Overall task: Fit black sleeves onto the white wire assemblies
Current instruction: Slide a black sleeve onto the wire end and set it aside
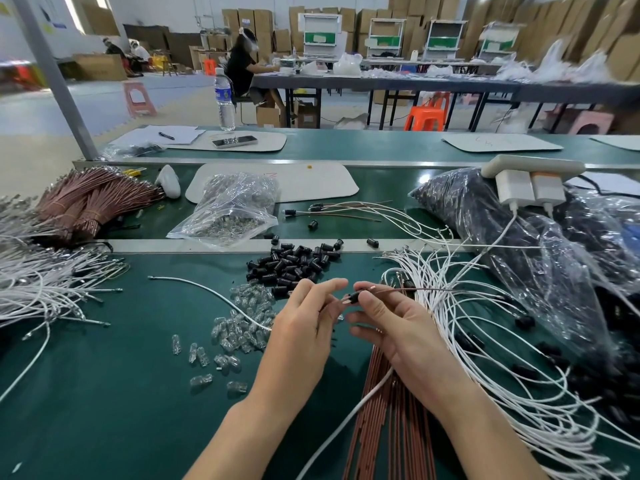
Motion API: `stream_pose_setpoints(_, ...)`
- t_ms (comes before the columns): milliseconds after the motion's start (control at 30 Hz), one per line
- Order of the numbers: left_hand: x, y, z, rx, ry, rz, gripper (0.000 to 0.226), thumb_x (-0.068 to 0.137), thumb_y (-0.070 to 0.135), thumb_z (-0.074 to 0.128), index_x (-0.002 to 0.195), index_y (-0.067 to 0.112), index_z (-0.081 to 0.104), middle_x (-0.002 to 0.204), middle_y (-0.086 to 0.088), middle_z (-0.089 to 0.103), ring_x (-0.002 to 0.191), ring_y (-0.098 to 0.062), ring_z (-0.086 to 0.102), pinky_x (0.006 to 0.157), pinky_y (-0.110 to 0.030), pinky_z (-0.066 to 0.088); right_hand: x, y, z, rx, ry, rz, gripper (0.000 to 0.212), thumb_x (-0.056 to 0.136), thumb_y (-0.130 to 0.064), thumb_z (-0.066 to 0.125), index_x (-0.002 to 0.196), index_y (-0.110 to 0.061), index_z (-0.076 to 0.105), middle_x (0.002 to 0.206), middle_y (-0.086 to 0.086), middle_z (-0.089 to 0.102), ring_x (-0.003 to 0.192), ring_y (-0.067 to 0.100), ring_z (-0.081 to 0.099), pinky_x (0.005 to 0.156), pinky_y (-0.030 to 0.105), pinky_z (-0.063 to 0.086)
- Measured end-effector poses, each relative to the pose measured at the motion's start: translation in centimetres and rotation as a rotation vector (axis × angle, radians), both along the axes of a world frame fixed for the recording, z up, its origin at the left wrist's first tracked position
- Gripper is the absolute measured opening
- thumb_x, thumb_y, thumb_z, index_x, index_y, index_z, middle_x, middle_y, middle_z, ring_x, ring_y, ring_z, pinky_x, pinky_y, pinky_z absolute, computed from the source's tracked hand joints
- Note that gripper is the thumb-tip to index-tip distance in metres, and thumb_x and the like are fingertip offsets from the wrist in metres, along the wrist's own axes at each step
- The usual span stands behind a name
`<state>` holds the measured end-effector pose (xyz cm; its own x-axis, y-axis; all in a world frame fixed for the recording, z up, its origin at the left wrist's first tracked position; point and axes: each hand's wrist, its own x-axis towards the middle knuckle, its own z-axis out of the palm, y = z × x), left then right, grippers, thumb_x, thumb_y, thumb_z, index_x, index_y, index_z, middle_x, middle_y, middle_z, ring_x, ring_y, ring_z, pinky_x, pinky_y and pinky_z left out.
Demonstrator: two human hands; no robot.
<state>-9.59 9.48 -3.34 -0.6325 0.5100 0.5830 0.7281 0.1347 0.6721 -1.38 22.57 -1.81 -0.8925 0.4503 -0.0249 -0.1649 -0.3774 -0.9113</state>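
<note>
At centre, the right hand [394,327] pinched the black sleeve [354,298], probably light, stiff and slippery, so best held by its sides. I could not tell the grip of the left hand [304,327].

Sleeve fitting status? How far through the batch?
Done: some sleeved white wires lie at right. In hand: the left hand and right hand pinch one black sleeve on a wire end. Left: a pile of loose sleeves and a bundle of bare white wires at far left. Looks well short of finished.
</note>
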Motion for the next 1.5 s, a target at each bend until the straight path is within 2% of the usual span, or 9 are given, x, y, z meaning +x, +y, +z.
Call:
stream_pose_setpoints(233, -0.2, -0.4, 0.3, -0.136, 0.069, -0.008, 0.033, 0.098, 0.030, 0.061, 0.131, 0.032, 0.055, 0.104, 0.021, 0.056, 0.088, -0.004, 0.059, 0.076, -0.024, 0.050, 0.2, 0.4, 0.1, 0.042, 0.001, -0.095, 0.025, 0.077, -0.029, 0.076, 0.099, -0.020, 0.081, 0.096, 0.005, 0.075, 0.083, 0.019, 0.073, 0.067, 0.024, 0.058)
stream_pose_setpoints(367, -0.6, -0.8, 0.5, -0.202, 0.161, 0.106, 0.012, 0.095, 0.025, 0.068, 0.107, 0.024, 0.066, 0.093, 0.015, 0.067, 0.089, -0.003, 0.050, 0.081, -0.024, 0.041, 0.2, 1.1, 0.4, -0.059, 0.031, -0.168, 0.019, 0.079, -0.022, 0.072, 0.094, -0.019, 0.082, 0.093, 0.004, 0.074, 0.073, 0.016, 0.071, 0.062, 0.024, 0.058)
stream_pose_setpoints(467, -0.6, -0.8, 0.7, -0.203, 0.207, 0.122, 0.003, 0.095, 0.021, 0.069, 0.098, 0.023, 0.068, 0.088, 0.015, 0.066, 0.086, -0.005, 0.049, 0.080, -0.020, 0.038, 0.3, 1.0, 0.4, -0.011, 0.026, -0.139, 0.020, 0.077, -0.024, 0.074, 0.095, -0.022, 0.082, 0.094, 0.003, 0.075, 0.076, 0.017, 0.072, 0.065, 0.025, 0.059)
stream_pose_setpoints(633, -0.4, -0.6, 0.7, -0.189, 0.278, 0.146, 0.014, 0.092, 0.022, 0.071, 0.106, 0.020, 0.070, 0.092, 0.012, 0.067, 0.083, -0.006, 0.046, 0.076, -0.019, 0.036, 0.3, 0.1, 0.1, 0.203, 0.019, -0.056, 0.025, 0.081, -0.032, 0.072, 0.105, -0.027, 0.078, 0.103, 0.005, 0.077, 0.095, 0.024, 0.074, 0.074, 0.027, 0.059)
stream_pose_setpoints(833, -1.3, -1.2, 0.7, -0.157, 0.221, 0.171, 0.012, 0.096, 0.033, 0.060, 0.102, 0.024, 0.066, 0.092, 0.017, 0.065, 0.085, -0.002, 0.050, 0.085, -0.025, 0.040, 0.9, 1.8, 0.5, 0.071, 0.106, -0.228, 0.021, 0.085, -0.023, 0.068, 0.103, -0.022, 0.079, 0.106, 0.006, 0.075, 0.096, 0.023, 0.073, 0.074, 0.028, 0.060)
stream_pose_setpoints(1033, -0.8, -0.7, 0.6, -0.123, 0.315, 0.145, 0.013, 0.094, 0.026, 0.065, 0.105, 0.020, 0.067, 0.091, 0.013, 0.065, 0.084, -0.001, 0.046, 0.081, -0.019, 0.039, 0.4, -0.1, 0.2, 0.259, 0.060, -0.089, 0.023, 0.085, -0.028, 0.069, 0.106, -0.029, 0.077, 0.108, 0.005, 0.076, 0.101, 0.023, 0.073, 0.078, 0.028, 0.060)
stream_pose_setpoints(1233, -1.7, -1.4, 0.5, -0.146, 0.207, 0.160, 0.009, 0.094, 0.023, 0.068, 0.102, 0.023, 0.064, 0.091, 0.016, 0.065, 0.089, 0.007, 0.046, 0.084, -0.020, 0.039, 0.6, 1.0, 0.5, 0.121, 0.081, -0.214, 0.025, 0.083, -0.029, 0.069, 0.106, -0.026, 0.078, 0.104, 0.004, 0.075, 0.095, 0.023, 0.073, 0.076, 0.029, 0.060)
stream_pose_setpoints(1333, -1.5, -1.4, 0.7, -0.123, 0.198, 0.120, 0.008, 0.097, 0.028, 0.060, 0.103, 0.025, 0.065, 0.094, 0.016, 0.062, 0.088, -0.010, 0.056, 0.080, -0.024, 0.044, 0.3, 0.3, 0.2, 0.169, 0.057, -0.132, 0.025, 0.084, -0.031, 0.070, 0.107, -0.028, 0.078, 0.105, 0.004, 0.076, 0.099, 0.024, 0.074, 0.076, 0.028, 0.060)
stream_pose_setpoints(1500, -1.7, -1.8, 1.2, -0.152, 0.224, 0.139, 0.023, 0.095, 0.038, 0.060, 0.116, 0.028, 0.063, 0.092, 0.019, 0.059, 0.087, -0.006, 0.049, 0.081, -0.010, 0.038, 0.2, 0.2, 0.4, 0.020, 0.135, -0.118, 0.022, 0.087, -0.021, 0.065, 0.104, -0.017, 0.078, 0.107, 0.017, 0.075, 0.103, 0.029, 0.073, 0.079, 0.024, 0.059)
